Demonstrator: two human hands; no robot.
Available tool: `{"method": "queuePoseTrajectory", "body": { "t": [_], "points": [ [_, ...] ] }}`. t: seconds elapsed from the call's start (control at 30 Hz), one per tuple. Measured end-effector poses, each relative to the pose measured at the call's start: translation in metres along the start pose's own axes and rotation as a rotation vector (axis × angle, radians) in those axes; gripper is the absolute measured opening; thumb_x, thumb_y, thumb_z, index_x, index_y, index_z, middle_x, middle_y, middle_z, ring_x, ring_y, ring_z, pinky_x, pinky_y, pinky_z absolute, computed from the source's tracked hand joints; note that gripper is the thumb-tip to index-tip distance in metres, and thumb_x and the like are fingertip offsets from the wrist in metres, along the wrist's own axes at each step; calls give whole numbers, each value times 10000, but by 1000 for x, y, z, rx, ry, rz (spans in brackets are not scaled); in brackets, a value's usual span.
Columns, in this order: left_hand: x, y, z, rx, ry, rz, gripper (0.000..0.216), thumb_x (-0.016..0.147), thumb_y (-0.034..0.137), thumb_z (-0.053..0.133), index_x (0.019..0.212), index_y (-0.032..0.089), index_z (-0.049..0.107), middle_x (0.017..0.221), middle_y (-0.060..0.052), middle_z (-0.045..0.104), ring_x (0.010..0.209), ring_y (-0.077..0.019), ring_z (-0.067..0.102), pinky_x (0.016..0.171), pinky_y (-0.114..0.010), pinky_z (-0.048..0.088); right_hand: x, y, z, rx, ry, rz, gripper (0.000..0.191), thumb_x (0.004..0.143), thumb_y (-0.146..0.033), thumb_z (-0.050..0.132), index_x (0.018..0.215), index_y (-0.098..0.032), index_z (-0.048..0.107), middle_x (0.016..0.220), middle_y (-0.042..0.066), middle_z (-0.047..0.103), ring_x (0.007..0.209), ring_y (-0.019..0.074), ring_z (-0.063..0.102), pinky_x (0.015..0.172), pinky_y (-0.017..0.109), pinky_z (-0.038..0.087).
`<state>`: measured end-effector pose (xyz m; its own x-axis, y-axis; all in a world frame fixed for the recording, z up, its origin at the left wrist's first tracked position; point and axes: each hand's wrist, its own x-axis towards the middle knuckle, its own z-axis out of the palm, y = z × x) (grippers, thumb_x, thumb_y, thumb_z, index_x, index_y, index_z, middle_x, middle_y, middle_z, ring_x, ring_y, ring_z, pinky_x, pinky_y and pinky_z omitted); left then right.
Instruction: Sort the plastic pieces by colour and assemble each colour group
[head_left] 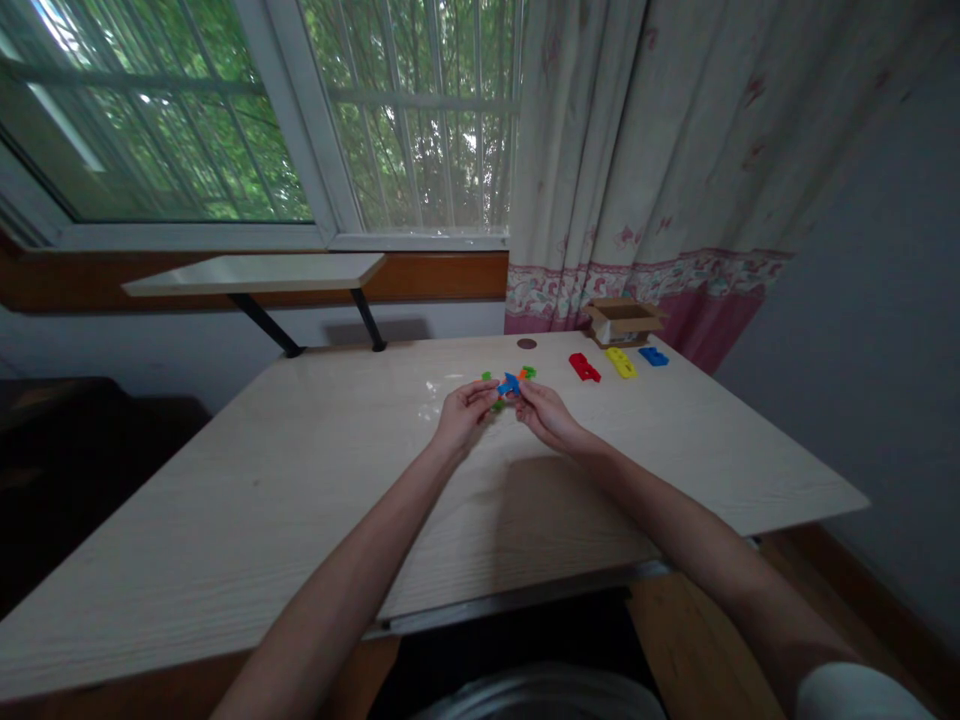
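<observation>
A small blue plastic piece [510, 384] is pinched between both hands, just above the table. My left hand [466, 408] grips its left side with thumb and fingers closed. On the other side my right hand [549, 412] holds it the same way. Small green pieces [529, 372] and a bit of orange show close behind and beside the fingers. Whether these are joined to the blue piece or lie on the table, I cannot tell. Its exact shape is partly covered by the fingertips.
Right of my hands lie a red piece [584, 367], a yellow piece [621, 363] and a blue block [653, 357]. Behind them stands an open cardboard box [624, 322]. A dark round spot [526, 344] is near the back edge. A raised shelf [262, 272] stands back left.
</observation>
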<state>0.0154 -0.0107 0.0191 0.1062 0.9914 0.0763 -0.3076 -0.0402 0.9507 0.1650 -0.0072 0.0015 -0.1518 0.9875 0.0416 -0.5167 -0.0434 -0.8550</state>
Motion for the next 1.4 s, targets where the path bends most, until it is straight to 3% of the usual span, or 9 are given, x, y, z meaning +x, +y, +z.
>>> {"method": "queuePoseTrajectory", "body": {
  "t": [0.37, 0.57, 0.87, 1.4],
  "points": [
    [0, 0, -1, -25, -39, 7, 416, 513, 290, 804, 883, 133, 698, 725, -59, 683, 448, -45, 457, 417, -182, 293, -5, 0, 2, 45, -37, 84, 186, 764, -344, 661, 877, -201, 626, 751, -5, 634, 567, 87, 496, 541, 229, 372],
    [-1, 2, 0, -50, 15, 24, 400, 518, 287, 791, 869, 127, 683, 716, -46, 679, 442, -40, 447, 410, -178, 285, -5, 0, 2, 97, -43, 89, 148, 789, -334, 642, 851, -202, 617, 737, -11, 633, 569, 84, 503, 539, 216, 379],
    [8, -2, -12, -51, 80, 47, 342, 558, 254, 739, 866, 123, 670, 695, -34, 667, 439, -42, 448, 395, -172, 274, -3, -1, -2, 126, -66, 163, 172, 849, -365, 562, 937, -233, 628, 760, -6, 644, 578, 87, 530, 560, 219, 414],
    [7, -2, -11, -62, 91, 36, 308, 551, 233, 738, 830, 121, 671, 695, -41, 666, 466, -51, 486, 396, -165, 284, -8, -6, 2, 196, -84, 286, 241, 920, -326, 418, 969, -246, 639, 841, 11, 655, 627, 102, 531, 591, 226, 410]
  ]
}}
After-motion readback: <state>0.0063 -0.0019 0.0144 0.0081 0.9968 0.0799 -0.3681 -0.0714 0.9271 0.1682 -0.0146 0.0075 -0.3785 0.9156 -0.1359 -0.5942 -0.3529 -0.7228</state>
